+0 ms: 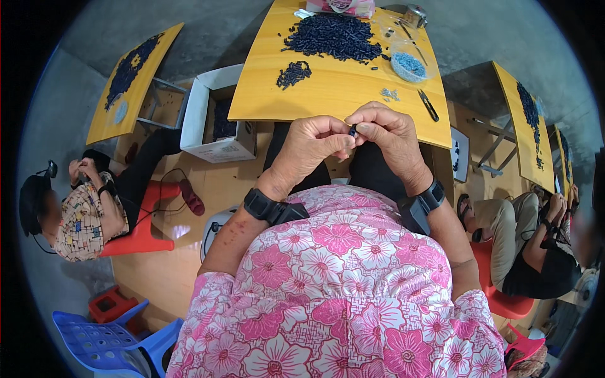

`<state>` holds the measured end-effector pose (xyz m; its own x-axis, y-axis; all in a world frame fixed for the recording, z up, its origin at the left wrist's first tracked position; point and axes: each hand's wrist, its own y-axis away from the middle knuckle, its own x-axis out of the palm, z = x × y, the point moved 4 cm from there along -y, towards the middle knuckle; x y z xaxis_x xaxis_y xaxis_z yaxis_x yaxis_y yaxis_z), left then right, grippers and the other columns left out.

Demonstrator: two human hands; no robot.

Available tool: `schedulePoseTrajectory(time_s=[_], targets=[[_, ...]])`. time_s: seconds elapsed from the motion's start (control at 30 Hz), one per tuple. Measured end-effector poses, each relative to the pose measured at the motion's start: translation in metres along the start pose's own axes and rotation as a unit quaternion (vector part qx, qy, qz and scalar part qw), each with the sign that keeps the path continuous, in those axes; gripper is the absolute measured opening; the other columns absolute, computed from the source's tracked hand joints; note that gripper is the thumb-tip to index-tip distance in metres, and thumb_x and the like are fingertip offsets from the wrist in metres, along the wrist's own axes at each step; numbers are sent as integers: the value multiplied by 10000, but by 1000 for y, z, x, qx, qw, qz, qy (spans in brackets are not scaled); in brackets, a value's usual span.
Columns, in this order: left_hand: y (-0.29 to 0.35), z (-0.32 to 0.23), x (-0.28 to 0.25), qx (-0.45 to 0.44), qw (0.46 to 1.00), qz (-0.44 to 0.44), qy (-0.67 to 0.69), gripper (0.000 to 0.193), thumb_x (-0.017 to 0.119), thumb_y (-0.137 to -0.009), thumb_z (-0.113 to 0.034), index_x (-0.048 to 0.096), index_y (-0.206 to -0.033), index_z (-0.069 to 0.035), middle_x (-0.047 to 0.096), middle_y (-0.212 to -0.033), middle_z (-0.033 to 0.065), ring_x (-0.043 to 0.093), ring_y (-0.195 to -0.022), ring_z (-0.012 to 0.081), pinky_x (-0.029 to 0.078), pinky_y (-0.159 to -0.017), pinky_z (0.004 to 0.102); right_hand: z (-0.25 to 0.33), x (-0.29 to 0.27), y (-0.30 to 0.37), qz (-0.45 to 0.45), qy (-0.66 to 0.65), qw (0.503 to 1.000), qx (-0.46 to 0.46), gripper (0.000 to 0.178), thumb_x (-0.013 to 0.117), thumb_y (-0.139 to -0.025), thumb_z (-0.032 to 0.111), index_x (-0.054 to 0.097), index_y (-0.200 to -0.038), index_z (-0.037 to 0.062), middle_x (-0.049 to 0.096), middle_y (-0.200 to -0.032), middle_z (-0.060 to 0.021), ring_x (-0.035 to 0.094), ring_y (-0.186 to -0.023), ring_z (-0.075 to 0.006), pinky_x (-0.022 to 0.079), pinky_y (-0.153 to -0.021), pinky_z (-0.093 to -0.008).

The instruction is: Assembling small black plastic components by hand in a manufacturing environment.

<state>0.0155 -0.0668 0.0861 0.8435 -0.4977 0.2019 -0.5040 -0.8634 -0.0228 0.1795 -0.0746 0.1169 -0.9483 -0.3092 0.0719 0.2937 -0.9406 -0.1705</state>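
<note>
My left hand and my right hand meet in front of the table's near edge, fingertips pinched together. Between them is a small dark cylindrical piece, mostly covered by thumbs and fingers. On the yellow table lies a large heap of similar dark pieces, with a smaller pile nearer to me on the left. A clear round tub of small light-blue parts stands on the right. A few loose pale parts and black thread snips lie closer to my right hand.
Left of the table, a white cardboard box holds more dark pieces. A metal-lidded container and a pink bag stand at the back. Co-workers sit at both sides, by other yellow tables. A blue plastic chair is behind left.
</note>
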Motion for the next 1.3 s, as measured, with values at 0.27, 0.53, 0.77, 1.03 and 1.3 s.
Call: schedulePoseTrajectory(time_s=[0.27,0.53,0.77,1.03,1.3], targets=[[0,1,0,3,1000,-2,-10,132,692,-876,-87,671,-930,32,696,-932,99,648,-806,110,545,-701,225,-3,0,2,-4,-24,1000,14,199,565,-884,-45,697,-1033,-33,628,-894,-60,609,-782,-110,514,-742,-240],[1,1,0,6,1000,-2,3,134,706,-865,-95,679,-927,21,696,-906,82,636,-751,97,537,-686,218,-6,-1,1,-3,-27,999,26,181,576,-888,-29,698,-1021,-32,640,-878,-54,608,-771,-103,512,-742,-236],[2,0,2,23,1000,-15,1,173,716,-873,-130,687,-898,39,673,-761,49,607,-656,78,505,-605,205,-9,-1,1,3,-43,998,40,139,601,-904,18,694,-1000,-22,653,-889,-42,615,-756,-84,514,-711,-209],[1,0,1,2,1000,9,-6,132,702,-873,-101,676,-921,19,689,-887,78,641,-733,99,536,-671,216,-8,-1,1,0,-33,998,49,144,589,-895,-9,688,-998,-28,676,-841,-53,620,-743,-87,521,-728,-223],[1,10,-2,-40,999,-3,26,116,677,-886,-74,655,-947,21,702,-952,122,664,-815,123,557,-701,229,-14,-2,0,-9,-2,999,36,137,603,-899,-3,685,-1001,-41,675,-845,-54,626,-741,-91,521,-695,-222]])
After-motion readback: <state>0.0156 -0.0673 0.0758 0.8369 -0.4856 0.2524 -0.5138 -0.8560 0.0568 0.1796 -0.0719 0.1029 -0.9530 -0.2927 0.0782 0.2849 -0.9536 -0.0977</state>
